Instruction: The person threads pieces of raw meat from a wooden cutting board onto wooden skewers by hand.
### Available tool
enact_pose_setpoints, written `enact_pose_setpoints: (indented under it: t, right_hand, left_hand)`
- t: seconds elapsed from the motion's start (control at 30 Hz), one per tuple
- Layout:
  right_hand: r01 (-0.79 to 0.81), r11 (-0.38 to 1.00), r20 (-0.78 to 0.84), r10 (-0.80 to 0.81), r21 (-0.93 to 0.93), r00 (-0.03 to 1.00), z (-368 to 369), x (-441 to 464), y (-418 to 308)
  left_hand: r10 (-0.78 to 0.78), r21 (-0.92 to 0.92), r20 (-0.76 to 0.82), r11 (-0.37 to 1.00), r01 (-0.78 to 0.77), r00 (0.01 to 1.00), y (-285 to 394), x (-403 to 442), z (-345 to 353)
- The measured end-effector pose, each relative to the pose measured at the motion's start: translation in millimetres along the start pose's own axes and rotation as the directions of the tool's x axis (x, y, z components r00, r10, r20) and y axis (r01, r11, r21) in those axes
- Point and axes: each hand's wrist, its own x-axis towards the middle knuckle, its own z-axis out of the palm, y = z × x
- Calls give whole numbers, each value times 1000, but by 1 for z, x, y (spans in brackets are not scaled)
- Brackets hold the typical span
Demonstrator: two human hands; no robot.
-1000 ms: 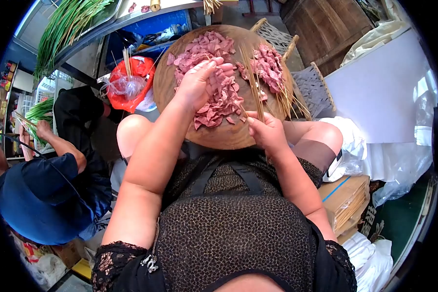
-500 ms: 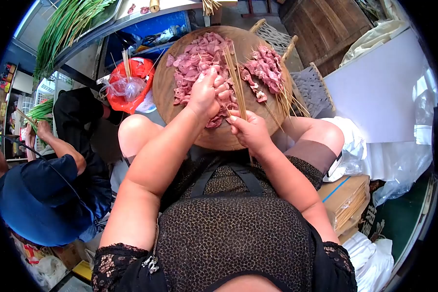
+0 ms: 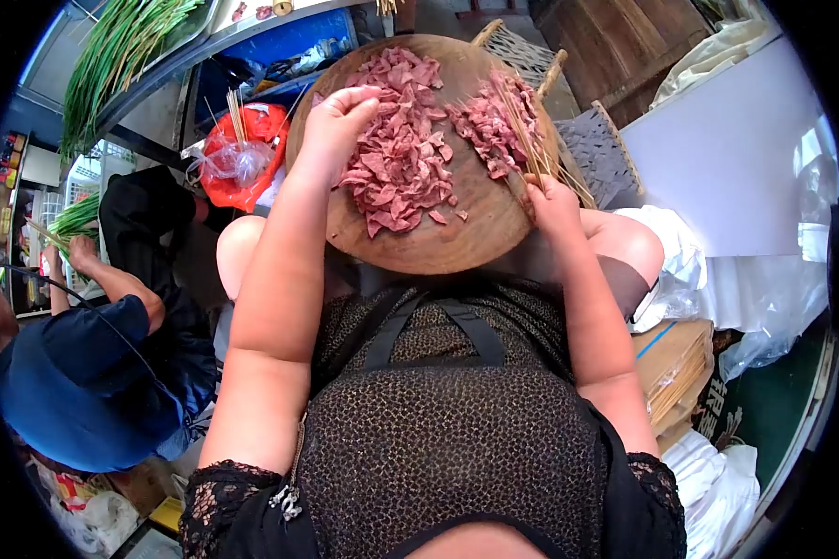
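Observation:
A round wooden board [image 3: 480, 224] lies over my knees. On its left and middle is a heap of sliced raw meat [image 3: 405, 154]. My left hand [image 3: 338, 123] is at the heap's upper left edge, thumb and fingertips pinched together; what they hold, if anything, I cannot make out. At the board's right edge my right hand [image 3: 555, 203] is closed round a bundle of bamboo skewers [image 3: 529, 140], tips pointing up and away. Beneath the bundle lies a pile of skewered meat [image 3: 488, 126], its bare sticks reaching toward the right edge.
A red plastic bag [image 3: 242, 182] with sticks upright in it stands left of the board. A co-worker [image 3: 93, 363] in dark blue sits at left, handling green stalks [image 3: 76, 219]. Behind the board is a woven stool [image 3: 597, 154]. A carton of skewers [image 3: 676, 373] is at right.
My left hand has moved from the heap's middle up and left. My right hand has swung right with the skewers, from the board's front to over the skewered meat.

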Motion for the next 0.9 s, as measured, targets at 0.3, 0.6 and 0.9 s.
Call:
enact_pose_setpoints:
  t: [0.3,0.6,0.9]
  right_hand:
    - [58,906,1,-64,419,998,-15,-40,-14]
    - [-255,818,274,125,515,953,8,-65,-39]
    - [-186,905,364,37,383,931,30,-65,-38]
  left_hand:
    - [-140,878,112,477,-32,984,-8,-23,7]
    - [15,652,185,746,-134,983,-16,-29,18]
    - [-186,-464,83,862,203,979,-9,-18,11]
